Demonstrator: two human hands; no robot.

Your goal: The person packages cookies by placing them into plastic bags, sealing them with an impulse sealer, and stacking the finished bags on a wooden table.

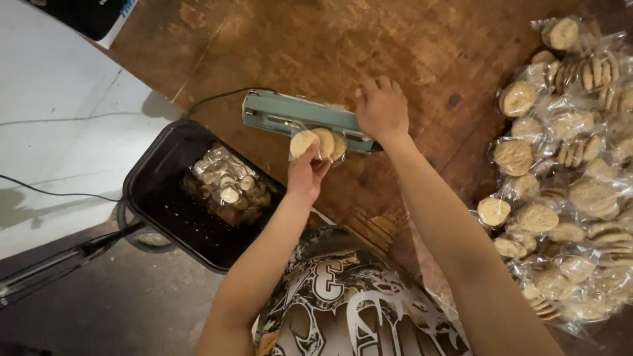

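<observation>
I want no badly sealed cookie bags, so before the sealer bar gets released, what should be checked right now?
1. Bag of cookies held at the sealer: ok, left hand grips it from below.
2. Right hand on the green heat sealer: ok, it rests on the bar's right end.
3. Bag mouth flat under the bar: cannot tell, hidden.
4. Power cord connected to the sealer: ok at its left end; the plug is out of view.
5. Black crate has room: ok, few bags inside.
6. Pile of bagged cookies within reach: ok.
</observation>
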